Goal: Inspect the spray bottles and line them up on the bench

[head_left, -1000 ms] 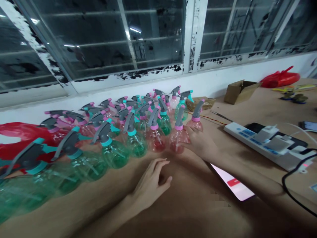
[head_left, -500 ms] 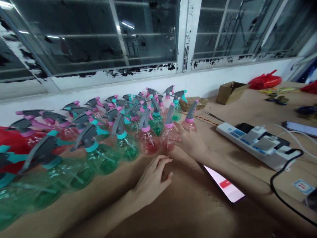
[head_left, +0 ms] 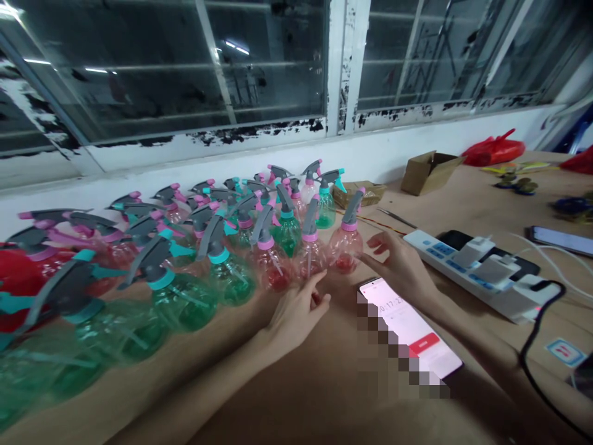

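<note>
My left hand (head_left: 299,312) hovers low over the table, index finger stretched out and the others loosely bent, holding nothing. Its fingertip is close to a clear pink spray bottle (head_left: 310,254) with a grey trigger head; whether they touch I cannot tell. To the right, my right hand (head_left: 402,262) has its fingers apart and bent, with nothing in them. It is beside another pink spray bottle (head_left: 345,248), the rightmost of the front row. Below that hand lies a lit phone (head_left: 407,327) showing a timer, partly covered by blurred blocks.
Several green spray bottles (head_left: 185,303) and pink ones crowd the left, a red bag (head_left: 13,266) among them. On the right lie a power strip (head_left: 482,272) with chargers, a black cable (head_left: 532,346) and another phone (head_left: 563,240). An open cardboard box (head_left: 428,173) stands near the wall.
My right hand has drawn back to the right, away from the pink bottles, uncovering the rightmost one and more of the phone. My left hand has shifted slightly right, nearer the bottles.
</note>
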Motion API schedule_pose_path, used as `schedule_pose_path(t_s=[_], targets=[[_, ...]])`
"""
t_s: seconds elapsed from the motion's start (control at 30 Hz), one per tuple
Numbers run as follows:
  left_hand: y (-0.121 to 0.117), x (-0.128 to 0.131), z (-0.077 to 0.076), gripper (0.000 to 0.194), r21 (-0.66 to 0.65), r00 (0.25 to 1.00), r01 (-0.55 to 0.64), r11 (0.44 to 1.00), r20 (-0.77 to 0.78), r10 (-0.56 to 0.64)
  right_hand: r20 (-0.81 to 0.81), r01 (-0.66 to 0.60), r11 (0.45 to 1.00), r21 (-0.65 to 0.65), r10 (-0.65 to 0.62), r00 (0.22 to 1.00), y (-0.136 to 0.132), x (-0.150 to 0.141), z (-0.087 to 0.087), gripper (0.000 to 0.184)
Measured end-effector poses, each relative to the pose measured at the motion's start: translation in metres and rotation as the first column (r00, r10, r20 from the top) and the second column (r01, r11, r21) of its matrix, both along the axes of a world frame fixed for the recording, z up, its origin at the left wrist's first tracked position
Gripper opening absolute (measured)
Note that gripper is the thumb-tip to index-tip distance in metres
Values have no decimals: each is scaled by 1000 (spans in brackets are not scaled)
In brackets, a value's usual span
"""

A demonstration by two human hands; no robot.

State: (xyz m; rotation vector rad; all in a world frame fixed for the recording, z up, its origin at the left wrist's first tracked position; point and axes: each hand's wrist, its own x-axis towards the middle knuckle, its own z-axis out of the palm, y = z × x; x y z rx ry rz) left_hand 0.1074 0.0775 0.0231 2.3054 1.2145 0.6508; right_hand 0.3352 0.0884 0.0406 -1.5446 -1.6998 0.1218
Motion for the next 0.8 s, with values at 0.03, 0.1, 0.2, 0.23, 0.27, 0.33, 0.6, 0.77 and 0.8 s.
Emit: schedule_pose_path(t_s=[0.03, 0.1, 0.2, 0.23, 0.27, 0.33, 0.6, 0.77, 0.8], targets=[[2, 0, -1, 45, -2, 1000, -7, 1000, -2, 7, -5, 5, 1000, 0, -5, 1000, 4, 3, -3, 38], [5, 1, -2, 45, -11, 1000, -15, 1000, -6, 14, -18, 0, 1000, -3, 0, 1000, 12, 6, -10, 49], [8, 2, -1, 46, -29, 1000, -15, 999, -10, 15, -37, -28, 999, -20, 27, 999, 26, 6, -18, 66], [8, 2, -1, 47, -34, 1000, -15, 999, -11, 15, -43, -41, 999, -28, 40, 998, 29, 5, -19, 70], [8, 3, -1, 47, -37, 1000, -14, 999, -11, 14, -49, -56, 998, -35, 54, 997, 32, 3, -19, 73], [7, 3, 0, 46, -42, 1000, -8, 999, -11, 8, -63, -88, 995, -46, 85, 994, 37, -1, -16, 77], [-15, -8, 4, 29, -66, 999, 37, 997, 15, -36, -106, -109, 991, -81, 101, 989, 38, -6, -11, 61], [-33, -26, 15, 23, -60, 999, 10, 998, 42, -7, -118, -70, 996, -52, 64, 991, 25, 5, -3, 54], [-36, -30, 18, 21, -56, 999, 2, 998, 51, 1, -119, -63, 997, -41, 57, 991, 19, 6, 1, 53]])
